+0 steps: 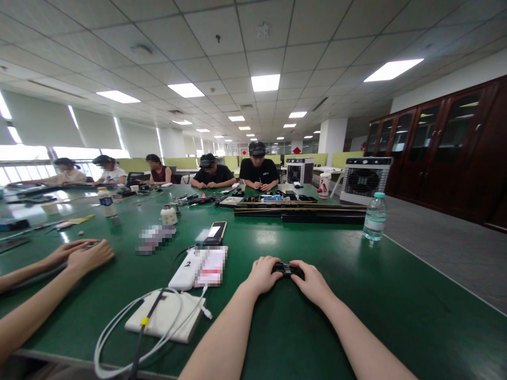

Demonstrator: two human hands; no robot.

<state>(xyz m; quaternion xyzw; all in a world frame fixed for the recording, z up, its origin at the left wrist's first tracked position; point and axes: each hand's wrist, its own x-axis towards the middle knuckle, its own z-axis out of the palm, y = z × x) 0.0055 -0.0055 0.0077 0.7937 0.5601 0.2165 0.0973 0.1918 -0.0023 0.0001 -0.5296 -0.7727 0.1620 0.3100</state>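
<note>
On the near part of the green table (435, 306), a white cable (103, 338) is looping over a white box (158, 315) to our left, and beyond it we are pinching a small black part (288, 270) between our hands, the left hand (262, 274) gripping its left end and the right hand (313, 284) its right end, fingers bent. Left of us a power bank (185, 270) is lying, with a co-worker's hands (89, 256) farther left; farther off, a bottle (374, 219) is standing near long black bars (325, 215), and people (259, 171) are sitting behind.
</note>
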